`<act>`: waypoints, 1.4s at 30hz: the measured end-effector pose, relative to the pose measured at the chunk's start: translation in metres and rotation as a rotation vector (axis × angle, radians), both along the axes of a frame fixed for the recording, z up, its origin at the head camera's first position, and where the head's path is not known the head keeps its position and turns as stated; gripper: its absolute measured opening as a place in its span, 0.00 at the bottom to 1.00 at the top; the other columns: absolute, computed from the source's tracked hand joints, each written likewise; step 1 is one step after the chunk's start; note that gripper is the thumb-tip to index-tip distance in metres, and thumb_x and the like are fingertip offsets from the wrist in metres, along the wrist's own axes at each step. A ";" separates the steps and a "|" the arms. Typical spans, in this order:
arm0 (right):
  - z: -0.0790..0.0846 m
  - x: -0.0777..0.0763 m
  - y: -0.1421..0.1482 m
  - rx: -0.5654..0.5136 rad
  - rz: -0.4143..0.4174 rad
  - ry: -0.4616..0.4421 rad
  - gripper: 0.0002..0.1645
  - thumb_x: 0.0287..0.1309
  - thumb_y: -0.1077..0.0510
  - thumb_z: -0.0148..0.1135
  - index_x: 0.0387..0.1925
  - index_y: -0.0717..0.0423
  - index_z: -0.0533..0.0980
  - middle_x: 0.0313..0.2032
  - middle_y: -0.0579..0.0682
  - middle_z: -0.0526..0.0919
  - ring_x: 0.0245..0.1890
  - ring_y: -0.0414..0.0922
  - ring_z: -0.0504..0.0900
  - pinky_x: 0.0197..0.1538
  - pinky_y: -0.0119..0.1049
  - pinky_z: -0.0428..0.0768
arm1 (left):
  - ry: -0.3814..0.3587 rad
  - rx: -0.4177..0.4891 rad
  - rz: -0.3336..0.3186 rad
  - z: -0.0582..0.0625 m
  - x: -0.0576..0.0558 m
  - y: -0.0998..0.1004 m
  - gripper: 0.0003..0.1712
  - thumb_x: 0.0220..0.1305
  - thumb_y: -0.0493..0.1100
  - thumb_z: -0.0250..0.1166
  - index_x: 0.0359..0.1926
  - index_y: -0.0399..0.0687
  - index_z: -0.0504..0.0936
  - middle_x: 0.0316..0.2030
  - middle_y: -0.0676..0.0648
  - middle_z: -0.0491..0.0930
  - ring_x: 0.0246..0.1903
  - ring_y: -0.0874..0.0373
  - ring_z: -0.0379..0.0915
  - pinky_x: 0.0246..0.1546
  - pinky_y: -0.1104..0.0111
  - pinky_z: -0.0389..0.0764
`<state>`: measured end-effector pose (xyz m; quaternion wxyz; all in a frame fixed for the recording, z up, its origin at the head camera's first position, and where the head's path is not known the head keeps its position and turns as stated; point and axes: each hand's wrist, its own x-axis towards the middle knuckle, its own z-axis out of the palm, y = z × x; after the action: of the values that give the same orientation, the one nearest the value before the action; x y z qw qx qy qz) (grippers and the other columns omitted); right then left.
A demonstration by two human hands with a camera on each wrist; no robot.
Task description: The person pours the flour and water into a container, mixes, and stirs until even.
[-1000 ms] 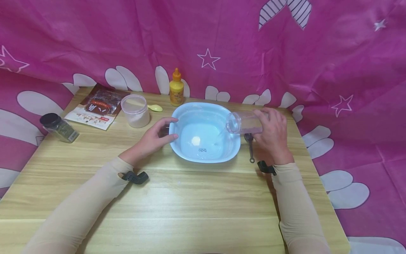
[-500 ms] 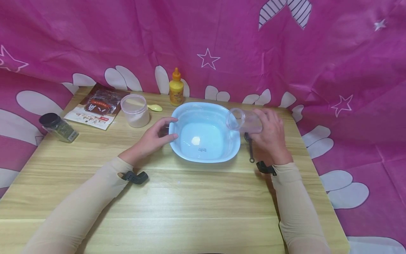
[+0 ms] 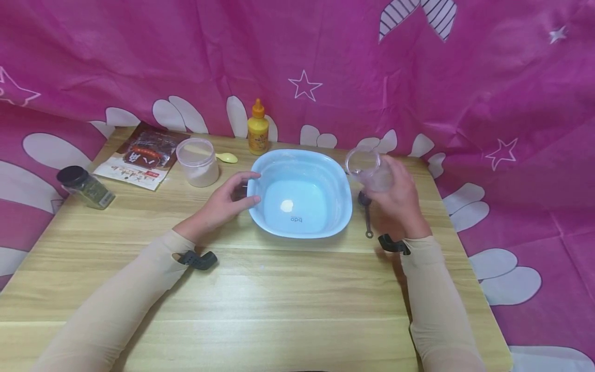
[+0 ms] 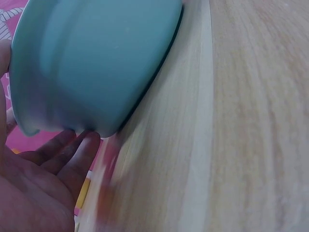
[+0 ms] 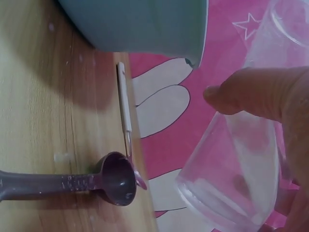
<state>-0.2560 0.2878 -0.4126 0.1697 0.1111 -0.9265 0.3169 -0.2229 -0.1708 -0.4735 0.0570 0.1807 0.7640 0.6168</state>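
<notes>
Clear cup [image 3: 372,173] in my grip: my right hand [image 3: 400,190] is wrapped round it beside the right end of the blue basin [image 3: 299,235], tilting it so the mouth points up and toward the basin. My own fingers cover much of its lower part, and through the clear wall I can't make out whether any liquid is inside. From the right wrist, my thumb shows against it, the other fingers are mostly hidden, and the mouth runs off the corner.

My left hand [image 3: 228,199] holds the basin's left end, thumb and forefinger well apart at the rim, other fingers against the outer wall; the left wrist view cuts the thumb off. Glare inside the basin makes any liquid level hard to judge.

Near my right hand lies a dark scoop [image 5: 118,181]. Behind it is a white-handled utensil [image 5: 124,96], its far end partly hidden by the scoop.

Across the bench [image 3: 288,299], a yellow spoon [image 3: 227,158] has its handle behind a jar of white powder [image 3: 202,168]. A yellow bottle [image 3: 258,135] stands behind the basin. Whether the black-lidded jar [image 3: 88,190] stands or lies, I can't tell.
</notes>
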 end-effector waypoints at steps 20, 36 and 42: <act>-0.024 -0.026 0.045 -0.381 -0.129 -0.217 0.55 0.55 0.55 0.89 0.78 0.43 0.66 0.74 0.56 0.76 0.74 0.55 0.73 0.78 0.58 0.72 | -0.032 0.020 0.005 -0.001 0.002 0.001 0.36 0.78 0.41 0.72 0.80 0.49 0.71 0.72 0.38 0.75 0.68 0.39 0.78 0.67 0.61 0.82; -0.046 -0.050 0.072 -0.660 -0.188 -0.302 0.60 0.56 0.53 0.90 0.80 0.27 0.62 0.75 0.50 0.71 0.73 0.49 0.71 0.79 0.48 0.71 | -0.028 0.027 -0.003 0.001 0.001 0.000 0.35 0.78 0.41 0.72 0.80 0.50 0.71 0.73 0.37 0.75 0.69 0.38 0.77 0.73 0.45 0.77; -0.051 -0.056 0.073 -0.693 -0.232 -0.287 0.61 0.54 0.52 0.91 0.81 0.31 0.61 0.75 0.48 0.70 0.74 0.46 0.70 0.80 0.43 0.69 | -0.029 0.025 0.000 0.000 0.002 0.000 0.35 0.78 0.41 0.72 0.80 0.50 0.71 0.73 0.37 0.75 0.69 0.38 0.77 0.74 0.43 0.76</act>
<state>-0.3121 0.3611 -0.4633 0.1005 -0.1037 -0.7854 0.6018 -0.2213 -0.1705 -0.4730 0.0659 0.1726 0.7552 0.6289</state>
